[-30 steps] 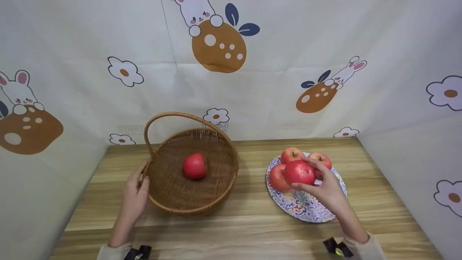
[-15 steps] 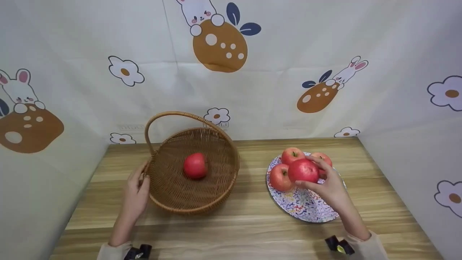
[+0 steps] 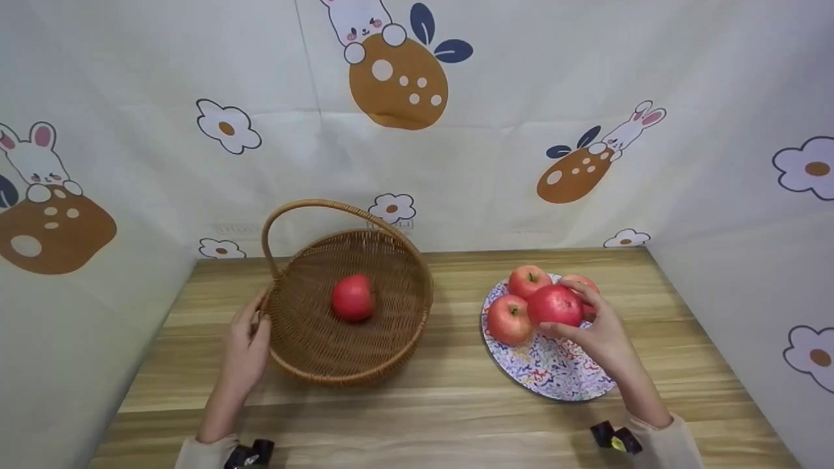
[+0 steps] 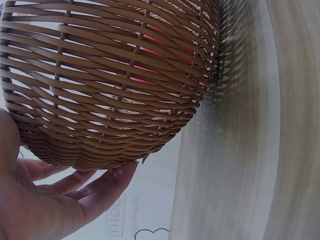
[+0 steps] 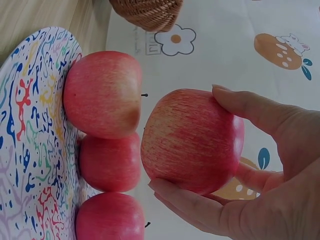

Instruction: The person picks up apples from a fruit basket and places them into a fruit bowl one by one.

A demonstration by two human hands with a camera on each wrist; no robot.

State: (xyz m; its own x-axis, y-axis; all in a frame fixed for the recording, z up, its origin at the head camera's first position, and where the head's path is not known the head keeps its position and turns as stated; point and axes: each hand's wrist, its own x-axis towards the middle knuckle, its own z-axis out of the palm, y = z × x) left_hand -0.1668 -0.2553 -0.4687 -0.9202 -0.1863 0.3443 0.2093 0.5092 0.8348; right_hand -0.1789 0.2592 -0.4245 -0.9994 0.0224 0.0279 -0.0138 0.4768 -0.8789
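Note:
My right hand [image 3: 606,335] holds a red apple [image 3: 555,306] between thumb and fingers, above a round plate [image 3: 554,374] with a multicoloured squiggle pattern. In the right wrist view the held apple [image 5: 192,140] hangs apart from the plate's surface, beside the apples there. Three more apples sit together toward the plate's far side, one [image 3: 510,319] at the left and another [image 3: 528,282] behind it; the third [image 3: 580,285] is partly hidden by my fingers. My left hand [image 3: 246,345] grips the left rim of a brown wicker basket [image 3: 313,355]. Inside the basket lies one red apple [image 3: 353,298].
The basket's tall arched handle [image 3: 326,203] rises toward the back. Wood-grain table [image 3: 449,423] lies between basket and plate and along the front. A pale curtain [image 3: 482,189] printed with rabbits and flowers closes off the back and both sides.
My right hand has shifted slightly right over the plate with the apple, showing more of the left apple. My left hand and the basket stay where they were.

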